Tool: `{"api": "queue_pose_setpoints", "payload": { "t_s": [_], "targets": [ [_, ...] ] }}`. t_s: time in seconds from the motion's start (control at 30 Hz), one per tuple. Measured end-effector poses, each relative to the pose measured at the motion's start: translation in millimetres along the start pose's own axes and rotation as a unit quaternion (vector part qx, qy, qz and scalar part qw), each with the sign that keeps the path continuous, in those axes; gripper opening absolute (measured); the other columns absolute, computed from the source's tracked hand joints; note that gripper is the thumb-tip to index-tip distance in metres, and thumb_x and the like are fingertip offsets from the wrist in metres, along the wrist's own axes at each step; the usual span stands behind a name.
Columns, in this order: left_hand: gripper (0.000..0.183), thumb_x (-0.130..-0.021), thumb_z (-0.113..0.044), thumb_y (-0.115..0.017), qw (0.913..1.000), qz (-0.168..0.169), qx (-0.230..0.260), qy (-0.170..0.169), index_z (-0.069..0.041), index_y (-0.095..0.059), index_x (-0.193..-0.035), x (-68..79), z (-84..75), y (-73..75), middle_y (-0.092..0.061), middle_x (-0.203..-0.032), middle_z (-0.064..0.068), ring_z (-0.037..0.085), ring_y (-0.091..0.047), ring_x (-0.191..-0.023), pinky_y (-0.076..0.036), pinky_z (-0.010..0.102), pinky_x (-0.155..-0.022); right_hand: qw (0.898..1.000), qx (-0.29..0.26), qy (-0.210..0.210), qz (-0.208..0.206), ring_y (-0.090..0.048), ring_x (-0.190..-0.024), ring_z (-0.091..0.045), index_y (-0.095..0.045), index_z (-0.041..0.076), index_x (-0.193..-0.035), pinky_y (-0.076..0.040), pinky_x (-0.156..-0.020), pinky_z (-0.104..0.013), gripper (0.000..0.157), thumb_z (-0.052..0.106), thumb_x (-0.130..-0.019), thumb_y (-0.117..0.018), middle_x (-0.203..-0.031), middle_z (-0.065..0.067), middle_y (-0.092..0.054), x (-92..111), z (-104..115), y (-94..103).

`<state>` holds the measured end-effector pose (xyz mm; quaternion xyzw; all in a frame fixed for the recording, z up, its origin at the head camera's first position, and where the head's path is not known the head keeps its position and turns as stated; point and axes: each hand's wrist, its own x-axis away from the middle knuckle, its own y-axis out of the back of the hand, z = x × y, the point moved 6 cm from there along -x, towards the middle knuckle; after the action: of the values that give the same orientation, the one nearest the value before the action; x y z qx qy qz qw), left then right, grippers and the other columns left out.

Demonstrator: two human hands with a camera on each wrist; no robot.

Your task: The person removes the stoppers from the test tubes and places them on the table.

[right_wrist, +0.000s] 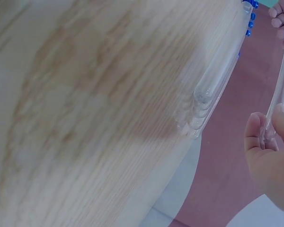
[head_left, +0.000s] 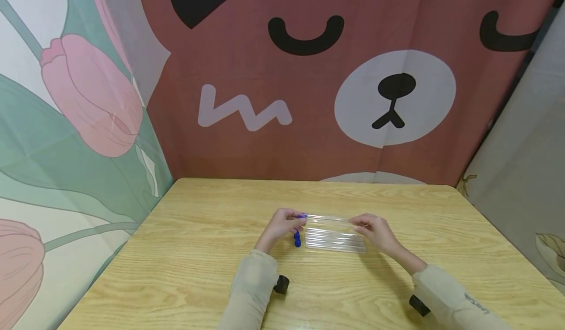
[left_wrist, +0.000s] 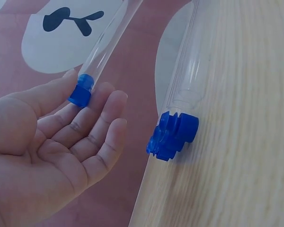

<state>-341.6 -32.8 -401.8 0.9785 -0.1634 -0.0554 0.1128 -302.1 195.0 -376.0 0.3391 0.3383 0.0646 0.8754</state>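
Note:
A clear test tube (head_left: 328, 218) is held level above the table between both hands. My left hand (head_left: 282, 223) pinches its blue cap (left_wrist: 80, 94) between thumb and fingertip; the cap's lighter blue neck shows inside the tube mouth. The other fingers are loosely bent. At the opposite end, my right hand (right_wrist: 274, 156) pinches the tube near its rounded bottom with thumb and fingers. Just nearer than the held tube, several clear tubes (head_left: 335, 241) lie side by side on the table. Loose blue caps (left_wrist: 173, 135) sit in a row beside their left ends, a small gap apart.
The wood-grain table (head_left: 212, 271) carries the tubes near its middle. Behind it hangs a curtain with a bear print (head_left: 309, 148); a floral curtain (head_left: 88, 188) borders the left side. Black wrist devices (head_left: 281, 284) show by both sleeves.

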Motion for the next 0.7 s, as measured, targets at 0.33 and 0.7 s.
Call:
{"api": "queue_pose_setpoints", "payload": {
  "t_s": [0.33,0.7],
  "targets": [
    [0.018,-0.085,-0.008,-0.060,0.9999,-0.009,-0.007,0.000,0.008,-0.063,-0.094,2.1,-2.5,-0.3,-0.065,-0.077,0.012,0.038,-0.061,-0.079,-0.052,0.036,-0.066,0.998,-0.051,-0.022,0.003,-0.059,-0.062,-0.026,-0.062,-0.013,-0.094,-0.050,-0.052,-0.027,0.015,-0.008,-0.079,-0.060,-0.081,-0.022,-0.063,0.6,-4.1,-2.5],
    [0.016,-0.082,-0.002,-0.062,0.9991,-0.041,-0.004,-0.009,0.012,-0.064,-0.091,7.8,-12.1,2.6,-0.065,-0.075,0.018,0.037,-0.062,-0.073,-0.052,0.041,-0.067,0.997,-0.051,-0.047,-0.020,-0.060,-0.060,-0.027,-0.061,-0.017,-0.091,-0.050,-0.050,-0.027,0.014,-0.010,-0.079,-0.060,-0.083,-0.025,-0.063,-0.8,11.7,-0.2]
  ]
}}
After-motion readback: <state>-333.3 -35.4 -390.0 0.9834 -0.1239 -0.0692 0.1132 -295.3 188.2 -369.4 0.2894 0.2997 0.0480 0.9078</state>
